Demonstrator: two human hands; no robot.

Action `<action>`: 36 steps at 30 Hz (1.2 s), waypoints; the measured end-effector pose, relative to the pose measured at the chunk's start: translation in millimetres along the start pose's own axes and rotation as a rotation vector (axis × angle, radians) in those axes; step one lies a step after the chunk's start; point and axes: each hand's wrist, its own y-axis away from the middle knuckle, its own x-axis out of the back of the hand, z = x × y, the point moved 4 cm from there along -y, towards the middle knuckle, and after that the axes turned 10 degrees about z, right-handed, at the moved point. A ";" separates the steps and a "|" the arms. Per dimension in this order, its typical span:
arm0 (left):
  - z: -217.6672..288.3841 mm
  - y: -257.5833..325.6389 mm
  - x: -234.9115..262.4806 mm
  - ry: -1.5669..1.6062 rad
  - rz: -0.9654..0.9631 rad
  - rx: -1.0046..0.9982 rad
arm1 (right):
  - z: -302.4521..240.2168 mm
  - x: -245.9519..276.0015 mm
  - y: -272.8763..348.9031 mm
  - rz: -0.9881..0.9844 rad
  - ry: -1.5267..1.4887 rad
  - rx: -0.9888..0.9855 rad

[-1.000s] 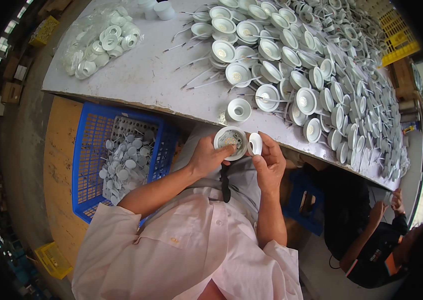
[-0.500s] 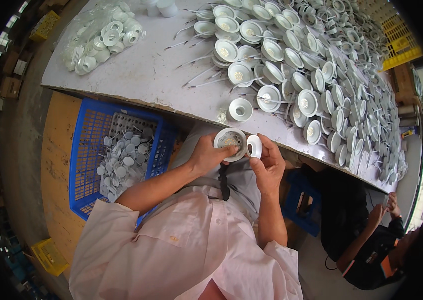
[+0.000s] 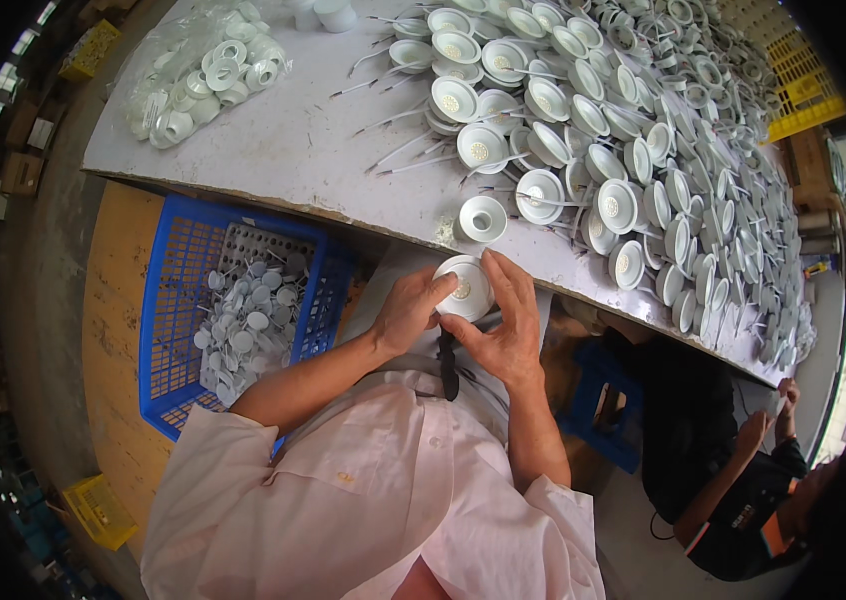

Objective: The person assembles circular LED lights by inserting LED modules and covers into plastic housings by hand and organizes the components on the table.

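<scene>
Over my lap, just off the table's near edge, I hold a round white downlight (image 3: 475, 294) with its dished face up and a yellowish LED disc showing at its centre. My left hand (image 3: 409, 312) grips its left side, thumb on the inside of the dish. Around the right side curve the fingers of my right hand (image 3: 505, 335), with its thumb at the near rim. A small white reflector ring seems to sit inside the dish, though its edges are hard to make out. On the table edge just beyond my hands stands a white ring-shaped cup (image 3: 483, 219).
Many white downlights (image 3: 615, 206) with wire tails cover the table (image 3: 323, 150) to the right. A clear bag of white rings (image 3: 205, 88) lies far left. Left of me, a blue basket (image 3: 155, 330) holds small white discs (image 3: 243, 340). A co-worker (image 3: 743, 490) sits at the right.
My right hand has brought the small white ring from beside the downlight into its dish. Both hands now close around the downlight, and its face is turned further upward.
</scene>
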 end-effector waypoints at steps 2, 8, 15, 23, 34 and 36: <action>0.8 -0.1 1.2 -0.050 -0.004 -0.024 | 3.3 1.4 1.5 0.007 -0.054 -0.063; 23.4 10.5 -7.2 -0.138 0.084 -0.083 | 35.1 3.0 18.2 0.117 -0.457 -0.469; 19.3 10.2 -6.7 -0.439 0.137 -0.305 | 37.3 -9.9 18.8 0.151 -0.400 -0.494; 17.3 11.2 -4.4 -0.500 0.056 -0.226 | 38.1 -7.7 22.8 0.152 -0.321 -0.502; 19.2 13.3 -5.8 -0.328 -0.147 -0.177 | 32.2 0.4 18.2 0.190 -0.268 -0.534; 16.3 11.8 -6.0 -0.304 -0.166 -0.141 | 37.4 1.0 20.6 0.179 -0.241 -0.534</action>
